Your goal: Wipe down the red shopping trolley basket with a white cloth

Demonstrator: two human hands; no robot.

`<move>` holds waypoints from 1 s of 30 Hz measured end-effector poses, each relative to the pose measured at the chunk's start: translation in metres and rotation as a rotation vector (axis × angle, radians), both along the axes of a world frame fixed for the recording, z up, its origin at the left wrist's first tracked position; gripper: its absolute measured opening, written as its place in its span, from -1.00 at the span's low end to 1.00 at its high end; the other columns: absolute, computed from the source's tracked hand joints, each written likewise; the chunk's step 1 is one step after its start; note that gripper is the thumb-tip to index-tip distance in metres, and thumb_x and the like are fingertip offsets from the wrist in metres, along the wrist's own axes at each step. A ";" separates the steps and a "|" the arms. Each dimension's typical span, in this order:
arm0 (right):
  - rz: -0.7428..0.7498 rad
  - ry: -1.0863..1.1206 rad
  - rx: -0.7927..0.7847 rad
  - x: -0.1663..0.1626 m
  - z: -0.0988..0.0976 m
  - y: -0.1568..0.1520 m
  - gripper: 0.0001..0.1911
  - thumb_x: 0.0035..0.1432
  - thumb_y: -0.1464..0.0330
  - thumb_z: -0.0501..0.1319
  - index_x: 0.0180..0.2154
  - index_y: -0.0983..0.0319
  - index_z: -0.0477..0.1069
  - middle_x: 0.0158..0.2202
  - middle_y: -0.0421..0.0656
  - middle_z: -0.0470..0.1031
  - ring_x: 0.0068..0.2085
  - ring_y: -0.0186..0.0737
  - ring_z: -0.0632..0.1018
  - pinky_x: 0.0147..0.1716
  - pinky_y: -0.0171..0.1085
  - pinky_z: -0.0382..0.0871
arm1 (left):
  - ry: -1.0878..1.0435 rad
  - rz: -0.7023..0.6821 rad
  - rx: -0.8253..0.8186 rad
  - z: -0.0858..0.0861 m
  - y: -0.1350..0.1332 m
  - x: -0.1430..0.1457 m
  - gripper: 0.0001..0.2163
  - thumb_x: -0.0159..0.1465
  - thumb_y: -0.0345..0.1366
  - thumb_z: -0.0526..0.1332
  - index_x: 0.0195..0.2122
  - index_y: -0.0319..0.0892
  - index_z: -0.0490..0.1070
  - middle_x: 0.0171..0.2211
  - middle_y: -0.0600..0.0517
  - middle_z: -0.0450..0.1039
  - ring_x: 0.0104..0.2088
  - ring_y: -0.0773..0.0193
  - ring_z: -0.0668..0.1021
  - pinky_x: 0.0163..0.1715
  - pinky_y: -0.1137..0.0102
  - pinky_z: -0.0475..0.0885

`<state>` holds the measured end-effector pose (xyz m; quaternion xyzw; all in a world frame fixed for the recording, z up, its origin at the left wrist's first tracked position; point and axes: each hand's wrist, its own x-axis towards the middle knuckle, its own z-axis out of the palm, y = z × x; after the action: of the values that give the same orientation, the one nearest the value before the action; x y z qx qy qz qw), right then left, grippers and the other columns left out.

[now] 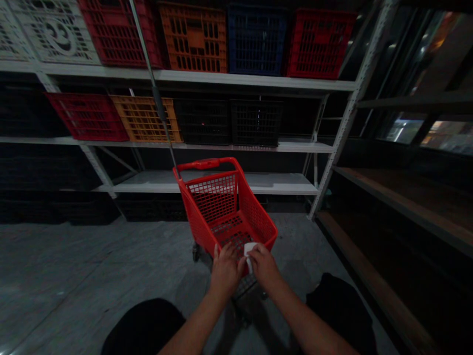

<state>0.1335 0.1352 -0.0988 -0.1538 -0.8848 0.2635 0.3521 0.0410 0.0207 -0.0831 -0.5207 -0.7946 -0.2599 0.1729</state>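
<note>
A small red plastic shopping cart (212,219) with mesh sides stands on the floor in front of me. My left hand (226,270) lies over the cart's near rim, its fingers hooked over the edge into the basket and its thumb on the near side. Close beside it, my right hand (261,261) is closed on a white cloth or wipe (250,248), pressed against the same rim. Part of the white piece hangs below the fingers. The hands hide the middle of that rim. Inside, the basket shows only its slotted bottom.
A grey pole (158,101) rises from the cart's handle corner. Behind stands a white metal shelf rack (229,79) with red, orange, blue, white and black crates. Brown shelves (402,202) run along the right. My knees (144,328) are on both sides of the cart.
</note>
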 end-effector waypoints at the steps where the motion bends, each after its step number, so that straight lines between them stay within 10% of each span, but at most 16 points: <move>1: -0.042 0.000 0.009 0.003 0.000 0.015 -0.76 0.03 0.56 0.07 -0.36 0.25 0.48 -0.35 -0.13 0.37 -0.31 -0.28 0.40 -0.26 -0.32 0.32 | 0.007 0.001 -0.009 -0.001 -0.001 -0.001 -0.72 0.24 -0.16 0.00 -0.33 -0.16 0.45 -0.24 -0.06 0.47 -0.04 0.09 0.38 0.11 -0.08 0.01; 6: -0.236 0.000 0.025 0.007 0.002 0.053 -0.74 0.01 0.58 0.04 -0.41 0.26 0.49 -0.38 -0.10 0.36 -0.32 -0.24 0.40 -0.26 -0.27 0.32 | 0.016 -0.028 0.005 -0.006 0.002 -0.010 -0.70 0.25 -0.22 -0.01 -0.51 -0.15 0.44 -0.38 -0.01 0.47 -0.09 0.12 0.39 0.13 -0.09 -0.02; 15: 0.027 -0.016 0.030 -0.010 -0.005 -0.026 -0.80 0.10 0.53 0.07 -0.41 0.25 0.45 -0.38 -0.15 0.34 -0.32 -0.29 0.37 -0.28 -0.34 0.30 | -0.042 -0.112 0.037 -0.011 -0.002 -0.016 -0.72 0.25 -0.24 -0.02 -0.47 -0.07 0.45 -0.43 0.05 0.47 -0.15 0.16 0.39 0.13 -0.10 -0.12; 24: -0.136 -0.138 0.068 0.019 0.014 0.076 -0.77 0.07 0.54 0.03 -0.46 0.29 0.44 -0.38 -0.11 0.41 -0.32 -0.27 0.43 -0.27 -0.32 0.30 | -0.013 -0.157 0.020 -0.017 -0.010 -0.020 -0.73 0.19 -0.15 0.10 -0.59 -0.11 0.41 -0.50 0.06 0.45 -0.18 0.16 0.40 0.11 -0.14 -0.15; 30: -0.172 -0.214 0.160 0.014 0.010 0.053 -0.77 0.07 0.57 0.03 -0.40 0.30 0.45 -0.34 -0.07 0.47 -0.26 -0.21 0.43 -0.18 -0.27 0.25 | -0.028 -0.195 0.050 -0.019 -0.009 -0.024 -0.75 0.19 -0.17 0.11 -0.57 -0.09 0.43 -0.48 0.08 0.45 -0.18 0.19 0.39 0.12 -0.13 -0.20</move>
<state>0.1478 0.1882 -0.0884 -0.2277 -0.9189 0.1432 0.2884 0.0174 0.0120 -0.1017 -0.5873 -0.7359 -0.3023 0.1486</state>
